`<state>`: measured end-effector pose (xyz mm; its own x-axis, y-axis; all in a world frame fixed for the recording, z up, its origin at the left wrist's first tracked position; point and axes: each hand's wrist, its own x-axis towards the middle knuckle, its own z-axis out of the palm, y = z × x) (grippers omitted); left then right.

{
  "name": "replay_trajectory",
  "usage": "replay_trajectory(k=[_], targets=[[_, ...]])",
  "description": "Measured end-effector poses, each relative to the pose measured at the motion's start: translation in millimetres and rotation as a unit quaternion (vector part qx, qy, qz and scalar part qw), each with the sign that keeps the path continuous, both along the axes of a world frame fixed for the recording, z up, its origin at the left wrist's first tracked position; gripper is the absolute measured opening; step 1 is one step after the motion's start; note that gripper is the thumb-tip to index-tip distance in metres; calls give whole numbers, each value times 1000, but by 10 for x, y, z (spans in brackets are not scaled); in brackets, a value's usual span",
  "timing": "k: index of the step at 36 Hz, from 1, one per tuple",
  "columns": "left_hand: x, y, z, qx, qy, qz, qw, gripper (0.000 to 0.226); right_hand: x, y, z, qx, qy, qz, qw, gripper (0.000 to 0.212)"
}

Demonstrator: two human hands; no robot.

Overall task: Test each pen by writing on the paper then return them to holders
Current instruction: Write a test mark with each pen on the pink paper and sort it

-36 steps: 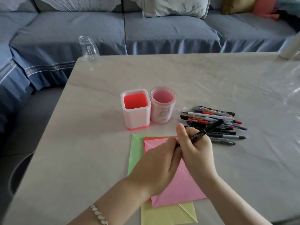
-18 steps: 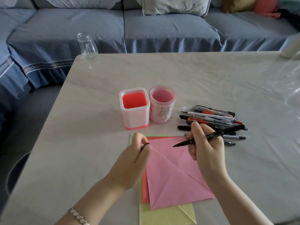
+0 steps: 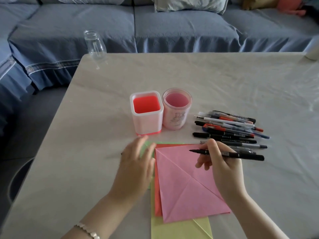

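Pinches black pen (image 3: 241, 155) between thumb and fingers of right hand (image 3: 222, 169), uncapped tip pointing left over the top edge of pink paper (image 3: 183, 190); barrel near level, so probably not marking yet, can't tell contact. Judged as lining up the test stroke, early in the task. Spreads left hand (image 3: 136, 164) with fingers straight, holding nothing clearly visible, motion-blurred, at the left edge of the sheets over green paper (image 3: 160, 143), probably to pin the stack flat; small dark speck at its left edge, can't tell what. Shows pink sheet creased diagonally, topmost over orange paper (image 3: 158, 195), green and yellow paper (image 3: 179, 230); no ink marks seen. Finds pile of pens (image 3: 229, 126) lying flat just right of the holders and just beyond the right hand, handy for next picks. Finds square holder (image 3: 146, 118) and round holder (image 3: 177, 116) upright, side by side, just beyond the paper, no pens seen inside, so nothing returned yet. Reads white print on the top black marker in the pile as roughly "WHITEBOARD", blurry; print on the held pen too small; faint figure on round holder unreadable. Sets all on pale worktop (image 3: 103, 135); clear bottle (image 3: 95, 44) at far-left corner, blue sofa (image 3: 172, 28) behind, bracelet (image 3: 88, 231) on left wrist.
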<state>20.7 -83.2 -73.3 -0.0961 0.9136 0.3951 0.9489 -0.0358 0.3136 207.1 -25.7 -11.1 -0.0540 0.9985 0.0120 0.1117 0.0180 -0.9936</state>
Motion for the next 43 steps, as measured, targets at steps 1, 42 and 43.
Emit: replay_trajectory(k=[1, 42, 43], targets=[[77, -49, 5, -17, 5, -53, 998, 36, -11, 5, -13, 4, 3, 5, 1000, 30], [83, -175, -262, -96, -98, -136, 981, 44, -797, 340, -857, 142, -201, -67, 967, 40], [84, -173, -264, -95, -98, -136, 981, 43, -800, 344, -859, 144, -205, -65, 966, 41]])
